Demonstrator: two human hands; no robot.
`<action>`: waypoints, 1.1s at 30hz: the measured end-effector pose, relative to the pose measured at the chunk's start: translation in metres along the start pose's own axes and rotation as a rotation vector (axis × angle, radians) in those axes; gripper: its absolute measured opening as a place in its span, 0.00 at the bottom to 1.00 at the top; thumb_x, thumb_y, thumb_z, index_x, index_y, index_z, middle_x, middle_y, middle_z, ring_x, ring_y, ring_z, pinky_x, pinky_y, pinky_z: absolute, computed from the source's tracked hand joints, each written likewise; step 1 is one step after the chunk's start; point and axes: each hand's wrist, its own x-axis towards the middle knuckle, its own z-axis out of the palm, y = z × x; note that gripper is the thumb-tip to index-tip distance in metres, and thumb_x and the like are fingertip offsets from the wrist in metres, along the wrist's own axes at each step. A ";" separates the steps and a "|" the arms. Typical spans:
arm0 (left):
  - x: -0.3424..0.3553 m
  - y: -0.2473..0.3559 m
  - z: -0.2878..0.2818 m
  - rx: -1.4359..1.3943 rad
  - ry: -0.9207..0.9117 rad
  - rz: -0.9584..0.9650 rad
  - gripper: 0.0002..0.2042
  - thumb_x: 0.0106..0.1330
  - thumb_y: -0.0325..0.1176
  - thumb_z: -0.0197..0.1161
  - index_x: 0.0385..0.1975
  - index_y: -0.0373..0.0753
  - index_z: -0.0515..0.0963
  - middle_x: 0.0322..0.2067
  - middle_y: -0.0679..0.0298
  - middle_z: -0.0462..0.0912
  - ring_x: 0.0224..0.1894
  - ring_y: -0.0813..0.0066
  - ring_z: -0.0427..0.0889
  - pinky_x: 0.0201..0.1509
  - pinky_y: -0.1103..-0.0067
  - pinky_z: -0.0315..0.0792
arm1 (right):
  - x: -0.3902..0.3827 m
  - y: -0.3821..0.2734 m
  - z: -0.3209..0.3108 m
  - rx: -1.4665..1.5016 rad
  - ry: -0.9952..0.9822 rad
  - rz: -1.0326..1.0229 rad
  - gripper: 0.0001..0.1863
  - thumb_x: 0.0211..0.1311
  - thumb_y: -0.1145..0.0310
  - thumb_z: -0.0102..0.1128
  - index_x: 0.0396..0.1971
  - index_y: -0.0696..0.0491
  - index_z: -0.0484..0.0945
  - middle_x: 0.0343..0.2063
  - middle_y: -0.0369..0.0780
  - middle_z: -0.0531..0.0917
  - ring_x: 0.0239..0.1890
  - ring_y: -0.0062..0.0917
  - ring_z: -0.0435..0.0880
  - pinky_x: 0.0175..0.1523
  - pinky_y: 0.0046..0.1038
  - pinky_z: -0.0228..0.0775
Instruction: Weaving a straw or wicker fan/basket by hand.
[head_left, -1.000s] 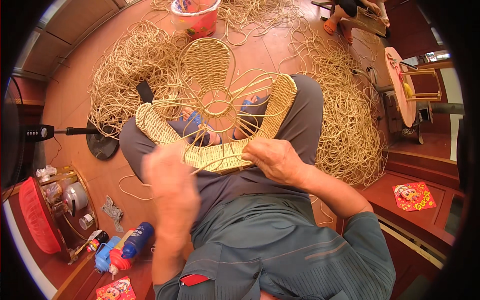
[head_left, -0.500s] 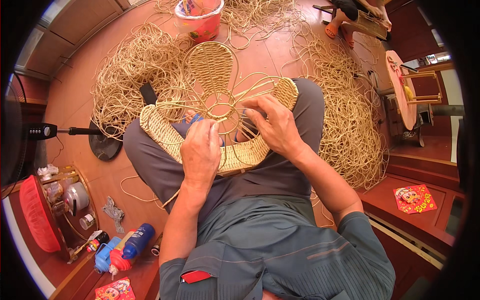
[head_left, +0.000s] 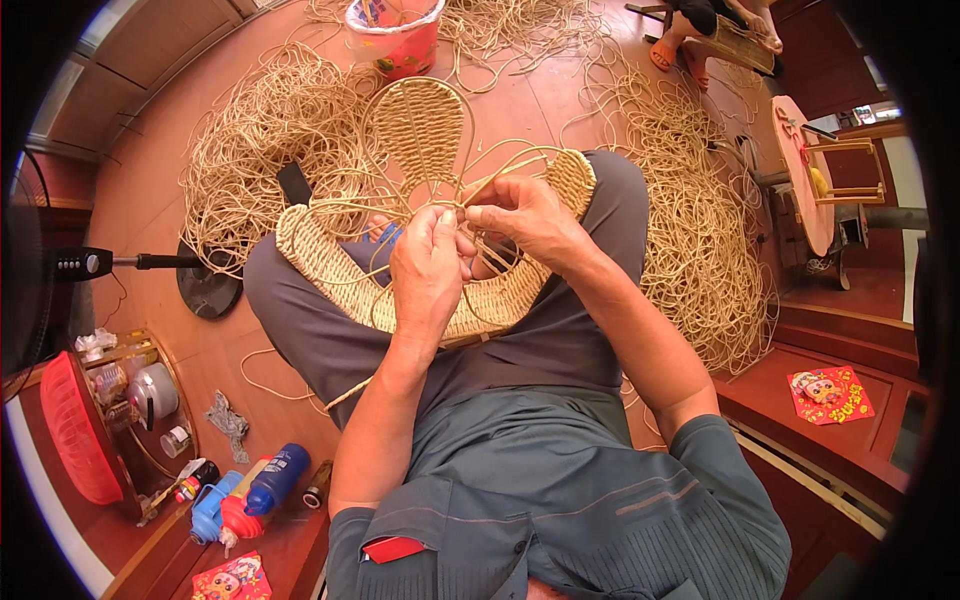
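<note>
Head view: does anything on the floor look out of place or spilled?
A dark flat piece sits amid the left cord heap, and a crumpled grey scrap lies on the floor; both look stray. No spill shows.

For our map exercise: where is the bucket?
In the head view, the bucket stands at the top, left of centre, beyond the woven frame, beside a rope pile.

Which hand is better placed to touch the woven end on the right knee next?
Probably the right hand: it is close beside that woven end. The left hand is farther away, with the right hand in between.
</note>
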 end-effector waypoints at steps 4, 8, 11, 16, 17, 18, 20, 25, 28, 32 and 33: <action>-0.001 0.000 0.004 0.091 -0.007 0.055 0.14 0.84 0.36 0.52 0.42 0.33 0.82 0.25 0.66 0.83 0.18 0.84 0.77 0.22 0.82 0.74 | 0.001 0.006 0.004 0.043 0.034 -0.017 0.22 0.67 0.60 0.75 0.48 0.65 0.86 0.36 0.43 0.90 0.39 0.23 0.87 0.45 0.29 0.80; -0.002 -0.007 0.000 0.150 0.017 0.096 0.13 0.83 0.35 0.54 0.43 0.33 0.82 0.26 0.65 0.84 0.19 0.84 0.78 0.22 0.82 0.74 | -0.002 -0.007 0.004 0.023 0.019 0.017 0.21 0.66 0.61 0.76 0.46 0.65 0.87 0.35 0.42 0.90 0.38 0.22 0.87 0.45 0.28 0.80; -0.003 -0.011 0.000 0.179 0.048 0.150 0.12 0.83 0.34 0.55 0.43 0.33 0.82 0.26 0.66 0.84 0.19 0.84 0.78 0.22 0.82 0.74 | -0.001 -0.002 0.004 0.031 0.042 0.003 0.20 0.66 0.62 0.76 0.45 0.65 0.87 0.34 0.42 0.90 0.38 0.21 0.87 0.44 0.27 0.80; -0.001 -0.003 0.004 0.069 0.058 0.076 0.11 0.83 0.34 0.56 0.45 0.33 0.82 0.27 0.66 0.83 0.19 0.86 0.78 0.21 0.83 0.74 | 0.005 0.002 0.004 0.002 0.067 0.018 0.19 0.66 0.63 0.76 0.44 0.65 0.88 0.33 0.41 0.90 0.37 0.21 0.87 0.43 0.27 0.81; -0.001 -0.005 0.005 0.046 0.064 0.042 0.12 0.83 0.35 0.56 0.44 0.33 0.83 0.26 0.63 0.86 0.21 0.81 0.82 0.24 0.79 0.75 | 0.006 0.003 0.004 0.003 0.066 0.018 0.19 0.66 0.63 0.76 0.44 0.65 0.88 0.33 0.41 0.90 0.37 0.21 0.87 0.43 0.27 0.81; 0.000 -0.004 0.006 0.023 0.071 0.009 0.13 0.82 0.35 0.56 0.44 0.33 0.83 0.26 0.60 0.88 0.23 0.76 0.86 0.27 0.75 0.75 | 0.006 0.003 0.005 0.023 0.066 0.006 0.18 0.66 0.62 0.76 0.44 0.64 0.88 0.33 0.41 0.90 0.37 0.20 0.88 0.43 0.27 0.81; 0.001 0.000 0.004 0.021 0.065 -0.017 0.12 0.82 0.35 0.57 0.44 0.33 0.83 0.27 0.59 0.88 0.24 0.71 0.87 0.28 0.73 0.76 | 0.007 0.003 0.006 0.041 0.067 -0.009 0.18 0.66 0.62 0.76 0.43 0.64 0.88 0.33 0.41 0.91 0.37 0.20 0.88 0.43 0.27 0.81; -0.001 -0.006 0.004 0.412 0.167 0.367 0.08 0.78 0.32 0.60 0.48 0.36 0.82 0.34 0.54 0.87 0.34 0.54 0.89 0.36 0.65 0.80 | 0.010 0.005 -0.004 0.118 0.004 -0.018 0.13 0.69 0.67 0.74 0.47 0.59 0.88 0.34 0.33 0.89 0.34 0.13 0.84 0.39 0.22 0.78; -0.002 0.004 0.009 0.596 0.271 0.622 0.09 0.75 0.29 0.63 0.52 0.41 0.82 0.43 0.55 0.83 0.38 0.52 0.88 0.38 0.62 0.80 | 0.023 0.042 0.002 0.177 0.002 -0.137 0.11 0.71 0.71 0.71 0.49 0.57 0.89 0.34 0.29 0.87 0.33 0.10 0.80 0.37 0.20 0.74; 0.000 0.008 -0.004 0.741 0.177 0.683 0.10 0.75 0.28 0.63 0.52 0.43 0.83 0.42 0.57 0.81 0.40 0.53 0.87 0.40 0.63 0.79 | 0.021 0.038 0.013 0.157 -0.052 -0.080 0.12 0.70 0.73 0.69 0.49 0.62 0.87 0.36 0.38 0.90 0.39 0.20 0.87 0.46 0.26 0.82; 0.000 0.008 -0.008 0.751 0.147 0.669 0.09 0.75 0.27 0.63 0.51 0.43 0.83 0.41 0.57 0.81 0.39 0.52 0.87 0.40 0.64 0.79 | 0.016 0.032 0.015 0.175 -0.041 -0.056 0.11 0.70 0.72 0.70 0.47 0.61 0.87 0.35 0.37 0.89 0.38 0.19 0.86 0.45 0.26 0.82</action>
